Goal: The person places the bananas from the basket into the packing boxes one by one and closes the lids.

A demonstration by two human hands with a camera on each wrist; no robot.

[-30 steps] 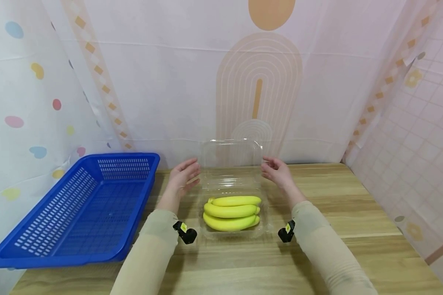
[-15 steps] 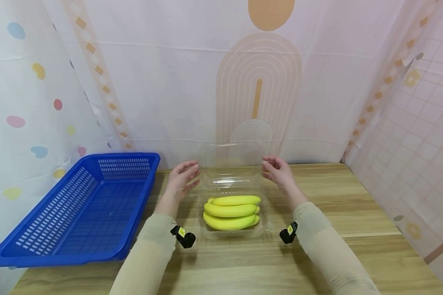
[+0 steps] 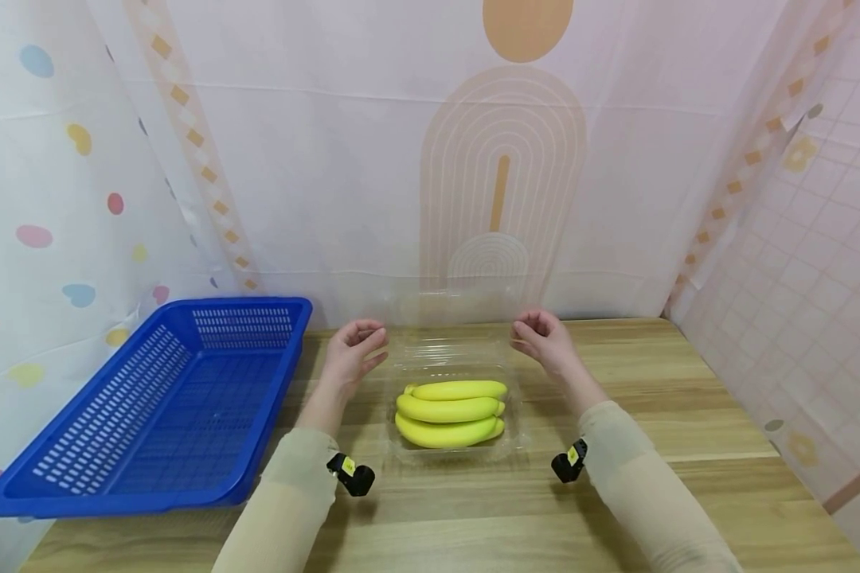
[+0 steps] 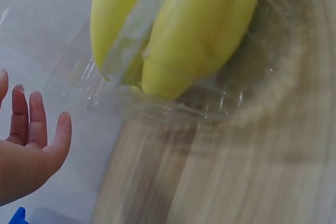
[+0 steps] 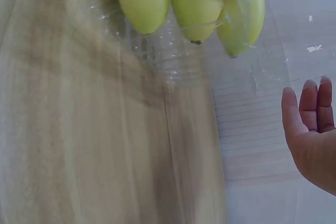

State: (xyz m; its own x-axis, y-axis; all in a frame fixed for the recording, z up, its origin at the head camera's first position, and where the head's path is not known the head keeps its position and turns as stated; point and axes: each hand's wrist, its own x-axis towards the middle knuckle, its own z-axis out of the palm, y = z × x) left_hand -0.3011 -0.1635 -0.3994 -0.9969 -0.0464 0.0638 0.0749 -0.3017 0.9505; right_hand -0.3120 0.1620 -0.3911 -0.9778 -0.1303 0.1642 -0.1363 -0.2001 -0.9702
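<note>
Bananas show dark tips only from right wrist; whether left grip or right grip pinches is unclear.

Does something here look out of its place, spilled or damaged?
Perhaps one thing: the blue basket seems to stick out past the left edge of the table. The bananas lie together in the clear box; I see no spill or damage.

We wear pale beige sleeves, each bearing a small, rounded black camera marked with a bright yellow label.
</note>
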